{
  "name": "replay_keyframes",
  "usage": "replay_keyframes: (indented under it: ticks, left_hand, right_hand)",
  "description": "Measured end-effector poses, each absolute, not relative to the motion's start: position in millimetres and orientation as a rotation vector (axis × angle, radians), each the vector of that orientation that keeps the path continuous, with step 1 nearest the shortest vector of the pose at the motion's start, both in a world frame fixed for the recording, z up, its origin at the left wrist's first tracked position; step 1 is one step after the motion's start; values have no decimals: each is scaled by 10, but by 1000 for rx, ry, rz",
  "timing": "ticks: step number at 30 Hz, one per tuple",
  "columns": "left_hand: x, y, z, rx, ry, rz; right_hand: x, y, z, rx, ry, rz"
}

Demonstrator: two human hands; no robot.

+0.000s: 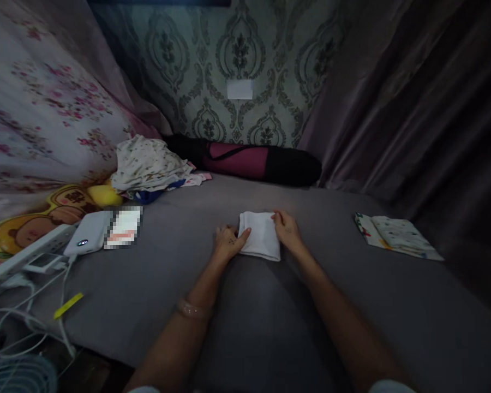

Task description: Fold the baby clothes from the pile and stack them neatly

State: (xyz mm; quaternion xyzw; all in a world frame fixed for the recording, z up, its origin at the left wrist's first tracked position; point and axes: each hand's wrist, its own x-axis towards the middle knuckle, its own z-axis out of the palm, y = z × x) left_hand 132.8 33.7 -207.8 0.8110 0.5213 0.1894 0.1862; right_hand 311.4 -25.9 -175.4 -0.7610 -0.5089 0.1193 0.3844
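Both hands, left hand and right hand, are pressing the white cloth flat on the bed, fingers spread along its edges; keeping the edges aligned seems best.

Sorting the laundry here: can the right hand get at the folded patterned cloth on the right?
Probably yes: the right hand rests on the white folded cloth, and only bare grey sheet lies between it and the patterned cloth.

pixelated card, fan cut off, forearms past bottom edge
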Motion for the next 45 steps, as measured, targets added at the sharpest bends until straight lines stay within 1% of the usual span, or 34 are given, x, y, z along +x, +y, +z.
replay_keyframes:
  ticks: [3, 7, 11, 15, 18, 23, 28, 31, 40, 43, 45]
  left_hand:
    - [1328, 310, -2096, 2344, 1471, 480]
    - [1323, 265, -2096, 2412, 1451, 465]
    - [1316, 237, -2105, 2462, 1451, 441]
    - [1330, 221, -2112, 2502, 1473, 406]
    - [1340, 217, -2105, 2495, 1484, 410]
    - [1343, 239, -2114, 2428, 1531, 494]
    - [1336, 236, -2104, 2400, 1515, 508]
    - [1339, 224, -2077, 2408, 1532, 483]
    - [1320, 296, -2162, 2419, 1512, 511]
    - [1317, 316, -2192, 2405, 1508, 547]
    - [1319, 322, -2192, 2381, 1509, 582]
  right_hand:
    - [3064, -399, -1917, -1952, -1538, 127]
    - [2874, -507, -2077, -2068, -1768, 45]
    - [2809, -544, -2093, -2134, -1836, 41]
    - [2853, -511, -2020, -2179, -1884, 132]
    - [2902, -429, -1930, -2193, -1869, 195]
    - [2936, -229, -1924, -2162, -1760, 12]
    - [2933, -92, -2117, -2257, -1762, 110]
    - [2939, -72, -2160, -2280, -1762, 116]
    - [2951, -76, -2139, -2304, -1755, 152]
    - [2944, -77, -2072, -2315, -1762, 205]
    - [2897, -76, -2002, -2320, -1754, 179]
